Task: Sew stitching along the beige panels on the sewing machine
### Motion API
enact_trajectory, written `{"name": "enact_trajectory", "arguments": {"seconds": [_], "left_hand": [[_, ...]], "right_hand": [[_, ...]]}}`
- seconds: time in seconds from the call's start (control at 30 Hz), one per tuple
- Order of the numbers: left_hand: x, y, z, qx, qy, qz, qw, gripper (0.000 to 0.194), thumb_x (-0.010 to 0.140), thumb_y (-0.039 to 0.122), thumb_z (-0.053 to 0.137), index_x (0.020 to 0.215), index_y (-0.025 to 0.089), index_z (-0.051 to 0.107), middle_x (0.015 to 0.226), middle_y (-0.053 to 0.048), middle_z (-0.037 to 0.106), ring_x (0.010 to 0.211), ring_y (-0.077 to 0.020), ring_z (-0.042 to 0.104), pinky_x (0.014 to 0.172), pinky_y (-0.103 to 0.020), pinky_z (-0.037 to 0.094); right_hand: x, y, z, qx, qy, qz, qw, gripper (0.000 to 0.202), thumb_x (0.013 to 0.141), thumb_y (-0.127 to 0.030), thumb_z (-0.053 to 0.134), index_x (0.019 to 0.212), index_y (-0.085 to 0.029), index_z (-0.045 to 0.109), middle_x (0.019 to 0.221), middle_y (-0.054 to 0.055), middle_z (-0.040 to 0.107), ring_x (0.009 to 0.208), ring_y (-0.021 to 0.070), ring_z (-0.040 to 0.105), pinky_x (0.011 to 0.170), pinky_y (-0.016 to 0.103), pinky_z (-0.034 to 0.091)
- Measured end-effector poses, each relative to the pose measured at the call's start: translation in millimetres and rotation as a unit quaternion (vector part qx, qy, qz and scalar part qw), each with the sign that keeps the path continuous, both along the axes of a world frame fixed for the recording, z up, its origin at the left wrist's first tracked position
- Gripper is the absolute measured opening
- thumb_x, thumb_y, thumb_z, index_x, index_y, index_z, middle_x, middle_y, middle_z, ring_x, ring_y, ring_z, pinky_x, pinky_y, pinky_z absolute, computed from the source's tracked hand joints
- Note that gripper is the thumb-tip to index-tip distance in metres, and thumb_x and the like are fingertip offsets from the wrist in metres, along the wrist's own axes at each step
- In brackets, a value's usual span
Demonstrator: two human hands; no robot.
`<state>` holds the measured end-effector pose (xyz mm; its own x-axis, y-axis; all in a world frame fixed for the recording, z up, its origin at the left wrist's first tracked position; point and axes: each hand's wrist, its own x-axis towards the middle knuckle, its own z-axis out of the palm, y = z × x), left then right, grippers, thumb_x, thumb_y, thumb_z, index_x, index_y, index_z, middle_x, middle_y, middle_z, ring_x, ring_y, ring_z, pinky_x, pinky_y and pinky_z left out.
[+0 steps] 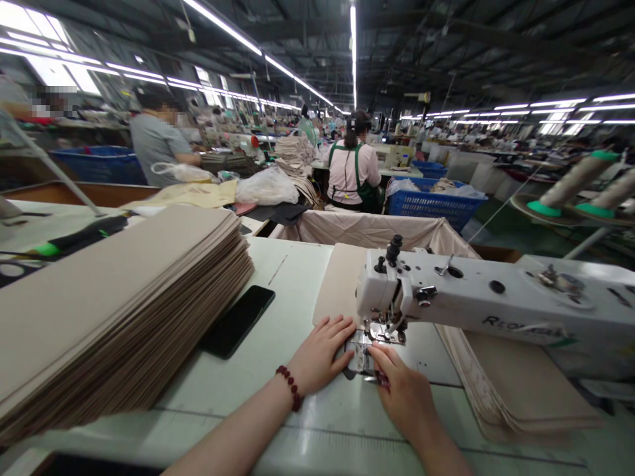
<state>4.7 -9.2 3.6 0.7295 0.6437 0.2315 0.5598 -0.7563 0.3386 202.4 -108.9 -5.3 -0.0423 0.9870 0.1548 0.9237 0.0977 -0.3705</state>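
Observation:
A white sewing machine (426, 291) stands on the right, its head over a metal needle plate (361, 354). Under its presser foot (387, 332) area, a beige fabric panel (337, 277) lies on the table, reaching back beyond the machine head. My left hand (322, 354) rests flat, fingers spread, its fingertips at the panel's near edge and its thumb by the plate. In front of the presser foot, my right hand (404, 387) is closed, with index finger and thumb near the plate. A small dark-red and metal bit shows under its fingers, mostly hidden.
A tall stack of beige panels (198, 277) fills the left, with a black phone (241, 322) beside it. More panels (530, 383) lie right, under the machine arm. A cloth-lined bin (357, 226) is behind the table. Thread cones (570, 182) stand right; co-workers sit beyond.

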Motion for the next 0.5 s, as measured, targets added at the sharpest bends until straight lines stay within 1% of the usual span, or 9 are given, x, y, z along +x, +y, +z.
{"name": "enact_trajectory", "arguments": {"seconds": [0.1,0.13,0.17,0.2,0.27,0.33,0.37,0.4,0.5], "left_hand": [[0.5,-0.7,0.6,0.006,-0.003,0.012,1.0,0.056,0.096,0.045,0.047,0.147,0.026,0.032,0.154,-0.005,0.032,0.141,-0.0251,0.028,0.115,-0.045,0.023],[1.0,-0.7,2.0,0.008,-0.005,0.017,1.0,0.058,0.096,0.046,0.047,0.148,0.026,0.031,0.153,-0.006,0.032,0.141,-0.0258,0.029,0.115,-0.045,0.023],[1.9,-0.3,4.0,0.01,-0.007,0.025,1.0,0.059,0.095,0.047,0.048,0.148,0.026,0.03,0.151,-0.006,0.036,0.139,-0.0262,0.032,0.114,-0.045,0.024],[3.0,0.4,6.4,0.012,-0.011,0.038,0.999,0.058,0.096,0.047,0.047,0.147,0.025,0.03,0.146,-0.007,0.044,0.135,-0.026,0.039,0.113,-0.046,0.025],[5.8,2.5,11.3,0.015,-0.019,0.078,0.997,0.05,0.1,0.044,0.039,0.144,0.021,0.035,0.127,-0.009,0.061,0.12,-0.025,0.054,0.109,-0.046,0.03],[8.4,4.3,13.7,0.017,-0.028,0.125,0.992,0.044,0.103,0.039,0.029,0.138,0.016,0.041,0.111,-0.011,0.067,0.107,-0.0251,0.06,0.102,-0.045,0.037],[9.1,4.4,13.3,0.019,-0.032,0.146,0.989,0.043,0.103,0.037,0.027,0.136,0.015,0.043,0.111,-0.013,0.066,0.107,-0.0264,0.06,0.1,-0.046,0.038],[9.0,3.6,11.9,0.022,-0.034,0.163,0.986,0.043,0.102,0.038,0.029,0.135,0.014,0.044,0.116,-0.015,0.063,0.112,-0.0286,0.056,0.1,-0.048,0.037],[2.5,-4.8,5.7,0.028,-0.03,0.183,0.982,0.052,0.097,0.042,0.042,0.138,0.01,0.041,0.138,-0.021,0.047,0.13,-0.0361,0.038,0.105,-0.056,0.027]], "right_hand": [[-1.8,-0.2,0.9,0.004,-0.006,-0.01,1.0,0.061,0.076,-0.003,0.049,0.131,-0.031,0.049,0.14,-0.003,0.051,0.11,0.0202,0.061,0.088,0.033,0.053],[-2.1,-0.2,1.6,0.004,-0.008,-0.015,1.0,0.061,0.076,-0.003,0.049,0.131,-0.031,0.05,0.139,-0.002,0.052,0.109,0.0203,0.062,0.087,0.033,0.053],[-2.1,-0.2,2.3,0.002,-0.011,-0.017,1.0,0.061,0.076,-0.003,0.05,0.131,-0.03,0.05,0.139,-0.002,0.052,0.108,0.0204,0.062,0.085,0.033,0.053],[-1.9,0.0,2.8,0.0,-0.013,-0.017,1.0,0.062,0.075,-0.004,0.051,0.131,-0.03,0.051,0.139,-0.001,0.052,0.107,0.0205,0.063,0.085,0.033,0.053],[-0.8,0.5,3.2,-0.004,-0.016,-0.01,1.0,0.061,0.075,-0.004,0.05,0.131,-0.03,0.05,0.139,-0.001,0.052,0.107,0.0209,0.063,0.083,0.033,0.054],[0.3,0.9,3.4,-0.006,-0.015,-0.001,1.0,0.061,0.076,-0.004,0.05,0.131,-0.03,0.051,0.139,0.0,0.053,0.106,0.0208,0.064,0.082,0.033,0.055],[0.4,0.8,3.7,-0.005,-0.013,0.001,1.0,0.061,0.076,-0.004,0.05,0.13,-0.03,0.051,0.138,0.0,0.053,0.105,0.0206,0.064,0.082,0.033,0.055],[0.3,0.5,4.4,-0.001,-0.012,0.002,1.0,0.06,0.076,-0.004,0.05,0.13,-0.031,0.052,0.138,0.0,0.054,0.105,0.0202,0.064,0.082,0.032,0.055],[-2.1,-2.1,7.7,0.019,-0.003,-0.005,1.0,0.059,0.076,-0.003,0.05,0.128,-0.031,0.053,0.136,-0.001,0.055,0.105,0.0193,0.064,0.084,0.031,0.054]]}}
